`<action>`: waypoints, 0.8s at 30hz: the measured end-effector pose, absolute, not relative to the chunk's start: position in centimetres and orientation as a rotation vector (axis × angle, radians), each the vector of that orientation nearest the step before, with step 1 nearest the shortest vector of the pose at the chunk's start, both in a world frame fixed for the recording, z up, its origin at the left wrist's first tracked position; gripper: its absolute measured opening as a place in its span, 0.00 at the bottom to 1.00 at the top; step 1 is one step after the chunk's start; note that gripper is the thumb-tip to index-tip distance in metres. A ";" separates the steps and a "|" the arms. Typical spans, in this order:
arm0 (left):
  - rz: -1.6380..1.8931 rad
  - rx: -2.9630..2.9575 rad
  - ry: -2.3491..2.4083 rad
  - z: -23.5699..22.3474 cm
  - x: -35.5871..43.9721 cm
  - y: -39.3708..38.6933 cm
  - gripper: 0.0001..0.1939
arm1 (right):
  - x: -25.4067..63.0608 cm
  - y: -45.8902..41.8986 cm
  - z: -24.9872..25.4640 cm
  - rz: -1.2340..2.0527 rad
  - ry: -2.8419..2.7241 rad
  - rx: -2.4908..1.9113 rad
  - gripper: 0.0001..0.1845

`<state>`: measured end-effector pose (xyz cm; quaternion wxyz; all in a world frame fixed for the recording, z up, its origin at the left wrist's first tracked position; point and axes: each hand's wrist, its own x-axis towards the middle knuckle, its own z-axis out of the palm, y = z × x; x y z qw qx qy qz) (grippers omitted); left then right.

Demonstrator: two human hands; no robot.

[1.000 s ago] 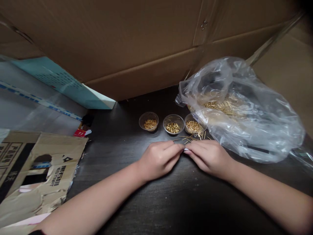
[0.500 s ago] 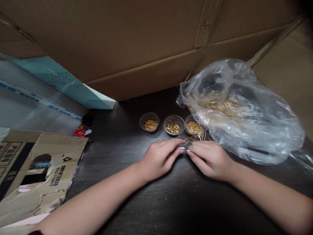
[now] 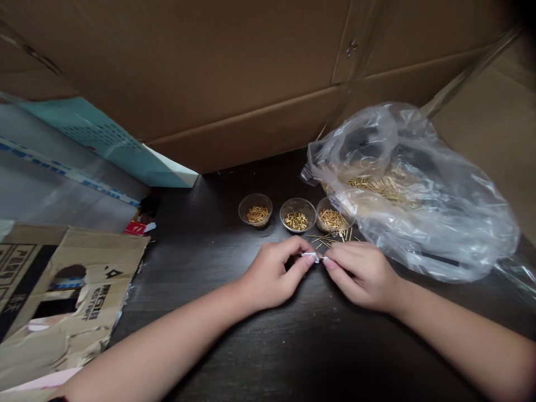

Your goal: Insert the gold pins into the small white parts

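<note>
My left hand (image 3: 280,271) pinches a small white piece (image 3: 310,255), perhaps tissue or tape, between thumb and forefinger. Facing it, my right hand (image 3: 362,272) is closed on a thin gold pin (image 3: 321,257), whose end shows between the two sets of fingertips. Whether the pin touches the white piece is too small to tell. Just beyond the fingers, several loose gold pins (image 3: 324,240) lie on the dark table. Behind them stand a left cup (image 3: 243,211), a middle cup (image 3: 312,215) and a right cup (image 3: 320,224), all clear plastic and holding small gold parts.
A clear plastic bag (image 3: 452,223) with many gold pins spreads at the right. Cardboard (image 3: 234,72) walls off the back. Torn printed cardboard (image 3: 104,285) lies at the left, near a pale blue box (image 3: 113,145) and a small red box (image 3: 136,227). The dark table (image 3: 259,357) runs underneath.
The left fingers have shifted slightly, with the forefinger now more bent, and more of the white piece shows. My right hand has moved only a little. Cups and bag stay in place.
</note>
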<state>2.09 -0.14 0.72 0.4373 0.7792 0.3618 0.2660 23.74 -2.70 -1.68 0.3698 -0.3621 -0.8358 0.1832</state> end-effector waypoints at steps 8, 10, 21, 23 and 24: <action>0.580 1.780 0.843 0.2 2.3 -0.3 0.08 | 23.7 -2.9 -1.8 0.408 -2.147 -0.961 0.13; 0.576 1.793 0.846 0.3 2.4 -0.4 0.08 | 23.6 -3.0 -1.9 0.406 -2.136 -0.956 0.12; 0.625 1.764 0.839 0.2 3.0 -0.7 0.08 | 23.4 -3.0 -1.9 0.400 -2.090 -0.918 0.10; 0.621 1.758 0.848 0.2 3.0 -0.6 0.09 | 23.4 -2.9 -1.9 0.392 -2.088 -0.926 0.10; 0.623 1.777 0.848 0.2 2.9 -0.5 0.09 | 23.4 -2.9 -1.9 0.392 -2.091 -0.931 0.10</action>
